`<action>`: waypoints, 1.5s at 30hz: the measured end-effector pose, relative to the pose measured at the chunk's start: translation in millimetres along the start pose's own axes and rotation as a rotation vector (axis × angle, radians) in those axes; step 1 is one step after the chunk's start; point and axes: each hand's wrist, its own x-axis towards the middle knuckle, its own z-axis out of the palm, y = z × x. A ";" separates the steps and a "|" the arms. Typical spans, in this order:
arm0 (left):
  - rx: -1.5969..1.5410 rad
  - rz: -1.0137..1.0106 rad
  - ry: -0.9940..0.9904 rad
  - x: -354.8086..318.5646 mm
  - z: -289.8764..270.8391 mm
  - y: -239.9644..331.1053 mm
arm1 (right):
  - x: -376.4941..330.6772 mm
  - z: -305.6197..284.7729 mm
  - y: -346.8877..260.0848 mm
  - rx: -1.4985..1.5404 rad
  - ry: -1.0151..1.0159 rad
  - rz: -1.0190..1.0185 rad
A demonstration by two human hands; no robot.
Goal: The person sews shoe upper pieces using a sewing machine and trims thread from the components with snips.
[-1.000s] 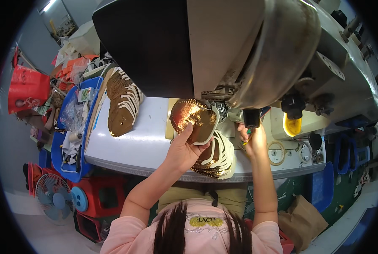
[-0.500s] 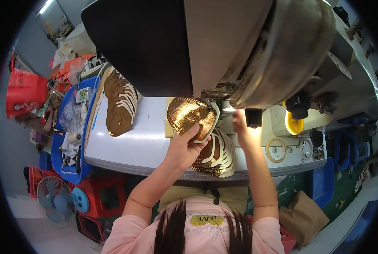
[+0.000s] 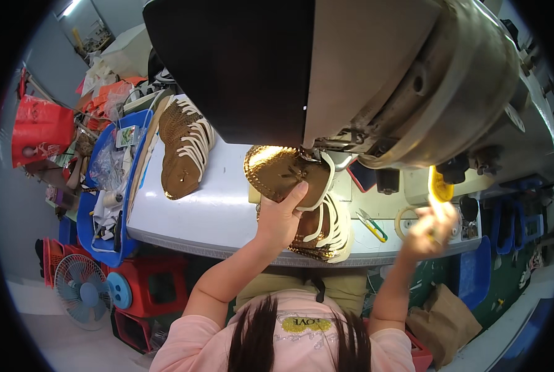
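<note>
My left hand (image 3: 283, 217) grips a shiny gold shoe upper (image 3: 274, 170) and holds it up under the head of a large grey sewing machine (image 3: 401, 93). Just below it lies a pile of gold pieces with cream straps (image 3: 329, 232) on the white table (image 3: 209, 211). My right hand (image 3: 429, 228) is blurred, out to the right near a yellow part (image 3: 439, 185) of the machine. Whether it holds anything is unclear.
A second pile of gold strapped pieces (image 3: 184, 149) lies at the table's left. Small green-yellow snips (image 3: 371, 224) and a tape roll (image 3: 404, 221) sit at the right. Blue trays of odds (image 3: 106, 192), red stools (image 3: 159, 285), a fan (image 3: 82, 288) and a brown bag (image 3: 443, 322) surround the table.
My right hand has swung from the needle area out to the right, toward the yellow part. My left hand has kept the gold upper under the machine.
</note>
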 end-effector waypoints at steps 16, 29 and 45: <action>-0.023 0.010 0.046 -5.6 2.2 -4.0 | 16.2 -49.7 60.9 -0.373 0.003 -0.063; 0.026 0.008 0.007 1.0 -1.4 3.4 | 20.7 51.7 -37.2 0.143 -0.330 0.041; 0.349 0.239 0.016 0.3 1.5 1.8 | -30.3 64.8 -14.0 0.332 -0.512 0.309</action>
